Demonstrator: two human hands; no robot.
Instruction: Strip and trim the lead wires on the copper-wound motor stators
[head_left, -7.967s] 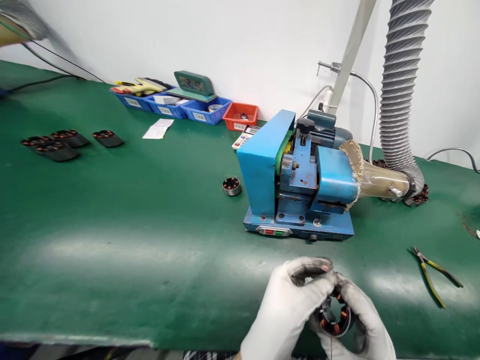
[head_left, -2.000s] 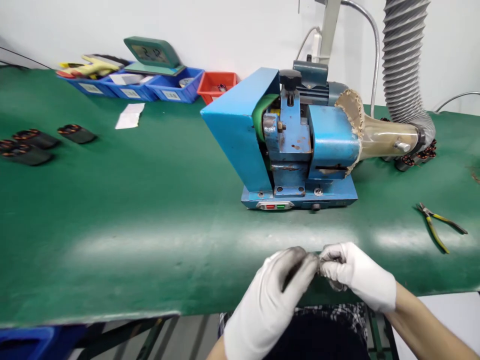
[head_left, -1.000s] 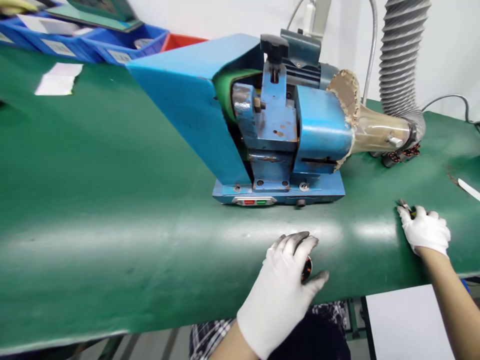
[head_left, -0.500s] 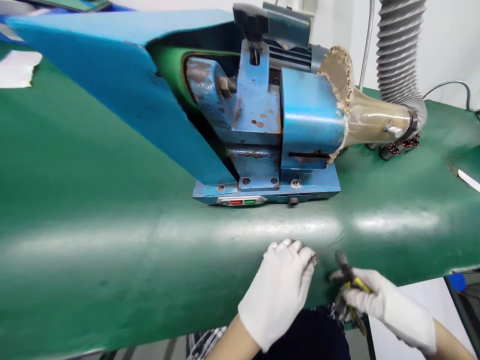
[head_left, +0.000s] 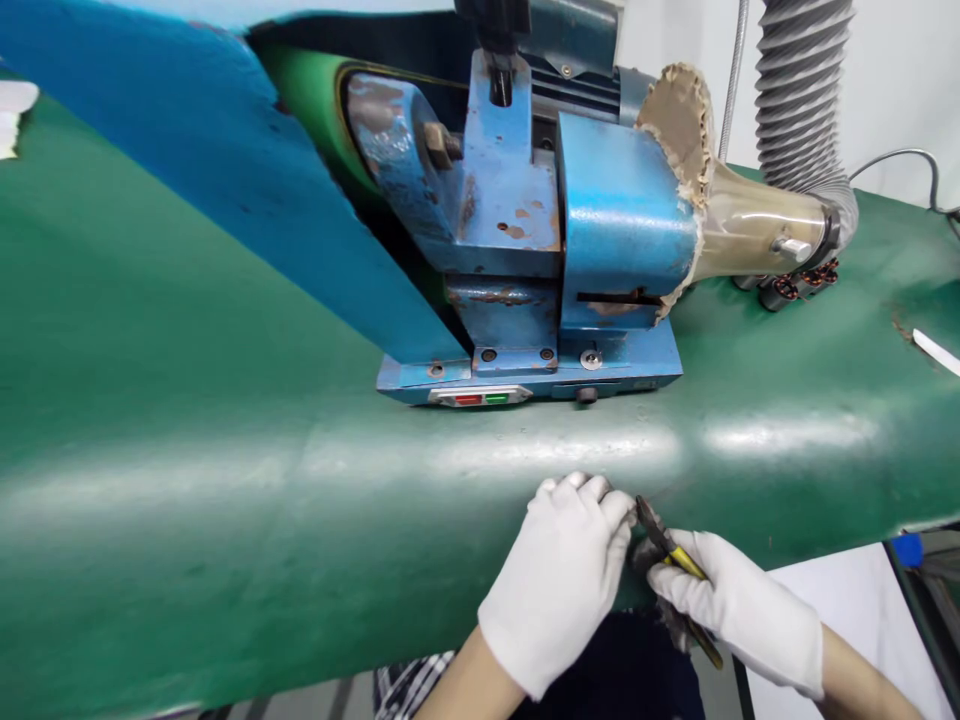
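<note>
My left hand (head_left: 559, 585), in a white glove with dirty fingertips, is closed near the table's front edge. It is wrapped round a motor stator that its back now hides; copper windings showed in it a second ago. Gloved as well, my right hand (head_left: 724, 590) grips pliers (head_left: 684, 560) with yellow-and-black handles. The dark jaws of the pliers lie right beside the left fingertips. Whether they touch the stator or a wire cannot be made out.
Behind my hands stands a blue belt machine (head_left: 506, 240) with red and green buttons. A grey ribbed hose (head_left: 806, 100) joins it at right. Several stators (head_left: 784, 292) sit beneath that hose on the green table (head_left: 225, 540). A white strip (head_left: 936, 352) lies far right.
My right hand took the pliers from the table at right and brought them leftward to my left hand. My left hand closed further round the stator. The view moved nearer the machine.
</note>
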